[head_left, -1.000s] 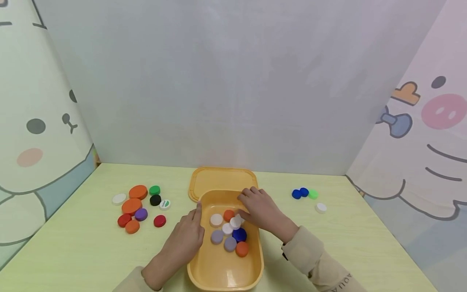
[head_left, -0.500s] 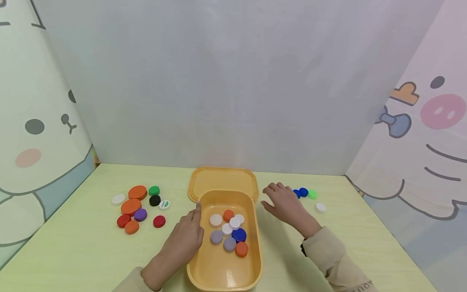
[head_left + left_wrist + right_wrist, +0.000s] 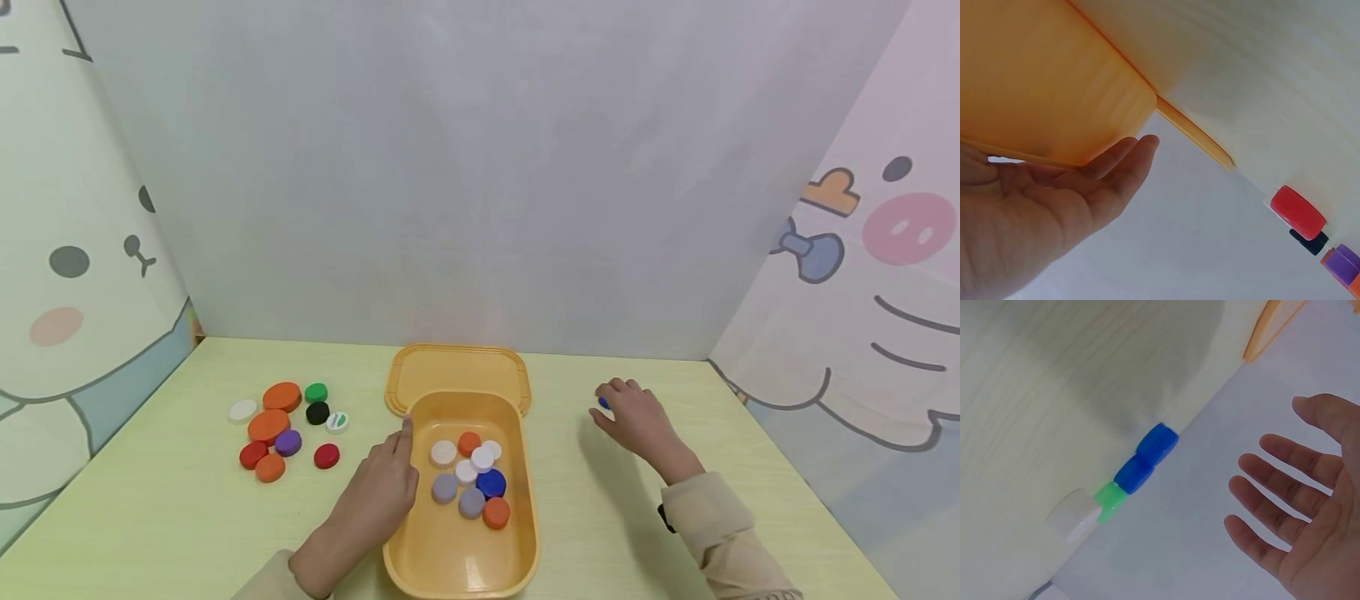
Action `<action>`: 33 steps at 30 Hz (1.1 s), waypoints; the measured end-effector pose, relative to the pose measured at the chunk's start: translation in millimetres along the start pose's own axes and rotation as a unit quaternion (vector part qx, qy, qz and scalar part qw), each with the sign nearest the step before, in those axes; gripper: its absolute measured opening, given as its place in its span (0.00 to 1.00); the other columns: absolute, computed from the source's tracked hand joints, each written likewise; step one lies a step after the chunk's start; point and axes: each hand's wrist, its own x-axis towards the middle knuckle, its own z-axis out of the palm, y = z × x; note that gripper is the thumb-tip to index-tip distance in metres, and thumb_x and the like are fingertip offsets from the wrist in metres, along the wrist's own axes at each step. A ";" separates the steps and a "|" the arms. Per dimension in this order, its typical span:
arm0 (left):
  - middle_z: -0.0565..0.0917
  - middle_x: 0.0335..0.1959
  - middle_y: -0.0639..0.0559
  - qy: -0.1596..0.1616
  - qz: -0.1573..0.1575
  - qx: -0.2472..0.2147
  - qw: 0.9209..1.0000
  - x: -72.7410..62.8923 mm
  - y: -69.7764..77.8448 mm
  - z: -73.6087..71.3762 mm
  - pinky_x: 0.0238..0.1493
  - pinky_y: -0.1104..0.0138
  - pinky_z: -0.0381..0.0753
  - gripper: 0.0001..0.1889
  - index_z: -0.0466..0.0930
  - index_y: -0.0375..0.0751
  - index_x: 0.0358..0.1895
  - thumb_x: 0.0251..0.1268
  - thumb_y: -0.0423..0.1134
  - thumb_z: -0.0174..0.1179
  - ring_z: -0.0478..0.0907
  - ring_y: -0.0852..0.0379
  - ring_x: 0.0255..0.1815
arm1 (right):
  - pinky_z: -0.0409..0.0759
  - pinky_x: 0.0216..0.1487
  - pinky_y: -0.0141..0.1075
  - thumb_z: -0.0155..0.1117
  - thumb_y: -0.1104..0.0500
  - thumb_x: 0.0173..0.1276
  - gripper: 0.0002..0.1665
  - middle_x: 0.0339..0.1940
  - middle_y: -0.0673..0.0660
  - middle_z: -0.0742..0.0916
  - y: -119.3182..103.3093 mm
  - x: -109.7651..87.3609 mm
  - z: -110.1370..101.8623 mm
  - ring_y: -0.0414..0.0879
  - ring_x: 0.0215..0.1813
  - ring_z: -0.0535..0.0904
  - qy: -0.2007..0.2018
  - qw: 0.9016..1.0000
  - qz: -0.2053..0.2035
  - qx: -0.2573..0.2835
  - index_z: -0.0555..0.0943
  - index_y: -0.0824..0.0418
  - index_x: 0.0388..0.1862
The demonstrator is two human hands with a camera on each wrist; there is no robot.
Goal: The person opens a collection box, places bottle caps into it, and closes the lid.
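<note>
My left hand [image 3: 371,492] rests along the left rim of a yellow plastic tub [image 3: 463,560]. Its fingers [image 3: 1116,178] lie fairly straight by the rim in the left wrist view, with the thumb hidden. Inside the tub are several bottle caps, among them a dark blue cap [image 3: 491,483], an orange cap [image 3: 497,513] and a grey cap [image 3: 445,488]. Out on the right, my right hand [image 3: 637,423] hovers with spread fingers holding nothing, beside two blue caps [image 3: 1157,445]. A light green cap [image 3: 1110,500] and a white cap [image 3: 1075,515] follow in a row.
The tub's flat yellow lid [image 3: 459,367] lies behind it. On the left of the table are several more caps, including a large orange cap [image 3: 282,397], a green cap [image 3: 317,392], a purple cap [image 3: 288,442] and a red cap [image 3: 327,456]. A pale curtain [image 3: 480,183] hangs behind.
My right hand has left the tub and moved right, to above the blue caps. A white cap shows in the tub where that hand was. The left hand has stayed put.
</note>
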 end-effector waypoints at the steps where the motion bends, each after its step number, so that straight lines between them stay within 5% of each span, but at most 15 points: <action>1: 0.73 0.56 0.38 0.001 0.000 0.000 1.000 -0.1 -0.1 0.1 0.49 0.54 0.77 0.31 0.55 0.30 0.68 0.61 0.36 0.50 0.76 0.45 0.48 | 0.75 0.32 0.47 0.66 0.54 0.56 0.17 0.37 0.58 0.82 4.1 -1.6 0.9 0.54 0.38 0.75 -0.004 1.000 0.007 -0.003 0.79 0.64 0.40; 16: 0.73 0.56 0.38 0.002 0.001 -0.002 1.000 -0.2 0.8 -0.6 0.50 0.53 0.76 0.31 0.55 0.30 0.68 0.61 0.36 0.50 0.75 0.45 0.49 | 0.73 0.32 0.52 0.64 0.54 0.57 0.20 0.35 0.63 0.80 55.1 -25.0 4.5 0.58 0.35 0.74 -0.072 0.993 0.089 -0.018 0.77 0.69 0.40; 33: 0.73 0.57 0.38 -0.003 -0.002 0.001 1.000 0.2 1.8 -1.8 0.52 0.53 0.75 0.31 0.55 0.31 0.68 0.61 0.37 0.50 0.74 0.45 0.51 | 0.73 0.35 0.55 0.61 0.55 0.59 0.20 0.34 0.66 0.79 78.4 -34.2 15.4 0.59 0.35 0.72 -0.165 0.976 0.140 -0.014 0.76 0.72 0.41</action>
